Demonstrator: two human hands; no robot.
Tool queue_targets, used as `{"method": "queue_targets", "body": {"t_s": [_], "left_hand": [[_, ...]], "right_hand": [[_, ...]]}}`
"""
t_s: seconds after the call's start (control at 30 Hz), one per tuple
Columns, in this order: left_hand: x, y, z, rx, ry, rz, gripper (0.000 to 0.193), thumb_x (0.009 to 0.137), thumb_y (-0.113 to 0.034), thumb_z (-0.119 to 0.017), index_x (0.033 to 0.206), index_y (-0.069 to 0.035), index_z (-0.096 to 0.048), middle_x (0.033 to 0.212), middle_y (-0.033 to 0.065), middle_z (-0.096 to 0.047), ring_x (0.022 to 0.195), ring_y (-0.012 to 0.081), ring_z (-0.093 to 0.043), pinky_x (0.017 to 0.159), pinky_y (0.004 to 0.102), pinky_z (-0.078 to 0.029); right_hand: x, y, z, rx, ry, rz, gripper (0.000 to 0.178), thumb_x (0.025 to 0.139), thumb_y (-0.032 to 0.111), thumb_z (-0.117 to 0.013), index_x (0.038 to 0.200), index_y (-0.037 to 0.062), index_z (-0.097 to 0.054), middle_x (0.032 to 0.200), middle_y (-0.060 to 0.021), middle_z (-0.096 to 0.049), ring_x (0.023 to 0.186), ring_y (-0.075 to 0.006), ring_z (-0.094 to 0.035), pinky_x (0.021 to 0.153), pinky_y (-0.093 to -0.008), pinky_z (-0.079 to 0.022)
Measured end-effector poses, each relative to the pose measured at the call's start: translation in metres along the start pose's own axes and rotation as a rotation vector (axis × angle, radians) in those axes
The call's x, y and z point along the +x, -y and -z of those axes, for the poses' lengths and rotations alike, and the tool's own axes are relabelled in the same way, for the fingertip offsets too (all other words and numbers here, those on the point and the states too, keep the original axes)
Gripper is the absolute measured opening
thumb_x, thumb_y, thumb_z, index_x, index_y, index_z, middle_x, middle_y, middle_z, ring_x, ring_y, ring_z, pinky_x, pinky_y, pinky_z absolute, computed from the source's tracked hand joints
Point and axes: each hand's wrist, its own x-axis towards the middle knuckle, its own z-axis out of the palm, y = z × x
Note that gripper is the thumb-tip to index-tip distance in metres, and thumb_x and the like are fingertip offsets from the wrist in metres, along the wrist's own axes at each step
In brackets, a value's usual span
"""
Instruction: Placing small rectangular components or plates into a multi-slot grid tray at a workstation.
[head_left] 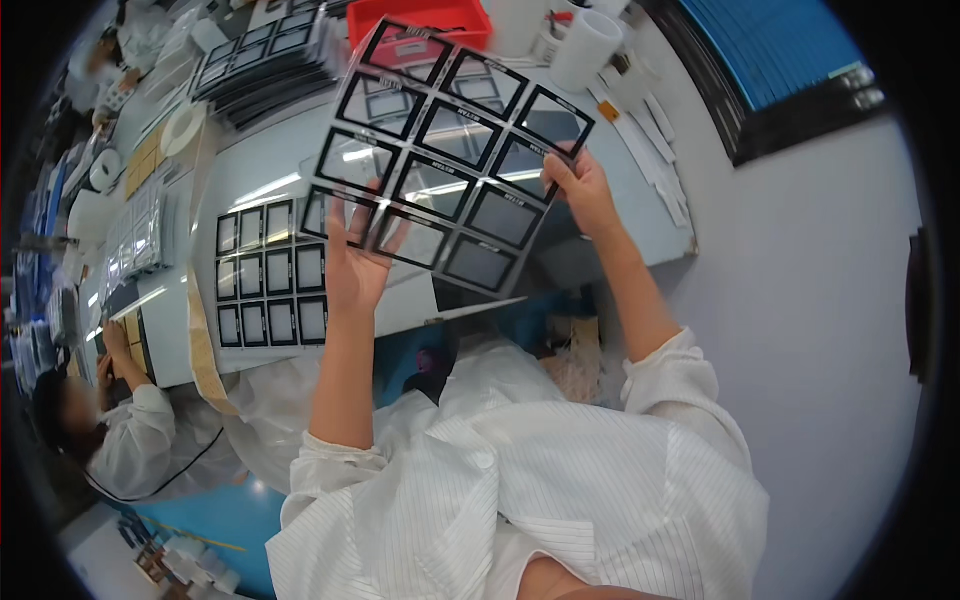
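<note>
A clear sheet (408,152) printed with rows of black rectangular frames is raised at a tilt above the table. My right hand (583,192) pinches its right edge, with the thumb on the near face. Under the lower left part of the sheet is my left hand (356,268), palm up with fingers spread; they show through the clear material. Whether these fingers press on the sheet is hard to tell. On the table, left of that hand, lies another sheet (268,271) with the same kind of black frames.
Stacked framed sheets (262,70) occupy the table's far left, beside a red tray (462,22). A white roll (586,50) stands at the back right. White strips (645,160) lie along the right edge. At left, a co-worker (135,420) handles tan pieces; a tan strip (203,340) hangs over the table edge.
</note>
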Motion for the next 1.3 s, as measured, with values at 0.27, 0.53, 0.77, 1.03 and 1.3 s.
{"method": "queue_targets", "body": {"t_s": [0.27, 0.53, 0.77, 1.03, 1.3], "left_hand": [[0.098, 0.02, 0.099, 0.767, -0.506, -0.038, 0.02, 0.087, -0.017, -0.066, 0.098, -0.002, -0.06, 0.087, 0.0063, -0.068, 0.071, 0.0124, -0.064, 0.054, 0.0192, -0.045], [0.163, 0.02, 0.11, 0.793, -0.616, -0.091, 0.02, 0.087, -0.018, -0.065, 0.094, 0.001, -0.06, 0.087, 0.0079, -0.067, 0.072, 0.0135, -0.065, 0.05, 0.0194, -0.045], [0.167, 0.012, 0.123, 1.241, -0.764, -0.039, 0.023, 0.091, -0.02, -0.057, 0.085, 0.002, -0.063, 0.074, 0.0091, -0.064, 0.065, 0.0148, -0.065, 0.051, 0.0261, -0.053], [0.162, 0.013, 0.094, 2.126, -0.73, -0.043, 0.033, 0.091, -0.032, -0.05, 0.077, -0.004, -0.061, 0.077, 0.017, -0.066, 0.072, 0.033, -0.065, 0.064, 0.0456, -0.049], [0.165, 0.022, 0.1, 2.439, -0.552, -0.073, 0.017, 0.086, -0.018, -0.053, 0.083, -0.004, -0.062, 0.08, 0.0152, -0.067, 0.075, 0.0315, -0.067, 0.063, 0.0414, -0.052]], "right_hand": [[0.204, -0.051, 0.027, -0.426, 0.079, 0.073, 0.049, 0.074, 0.02, -0.077, 0.108, -0.0038, -0.053, 0.075, -0.0051, -0.064, 0.063, -0.0101, -0.059, 0.055, -0.0217, -0.042], [0.298, -0.099, 0.025, -0.493, 0.075, -0.022, 0.045, 0.072, 0.021, -0.079, 0.101, -0.0053, -0.057, 0.077, -0.0109, -0.068, 0.069, -0.014, -0.065, 0.061, -0.0262, -0.049], [0.312, -0.116, 0.018, -0.563, 0.11, -0.052, 0.052, 0.076, 0.023, -0.077, 0.11, -0.0064, -0.053, 0.082, -0.012, -0.068, 0.074, -0.0149, -0.065, 0.066, -0.0261, -0.05], [0.313, -0.121, 0.025, -0.575, 0.1, -0.027, 0.05, 0.074, 0.025, -0.077, 0.108, -0.005, -0.055, 0.078, -0.0103, -0.068, 0.069, -0.0143, -0.064, 0.063, -0.0258, -0.049], [0.301, -0.111, 0.021, -1.005, -0.121, 0.098, 0.053, 0.073, 0.032, -0.077, 0.107, -0.0035, -0.057, 0.086, -0.0149, -0.065, 0.079, -0.0231, -0.064, 0.068, -0.0337, -0.05]]}}
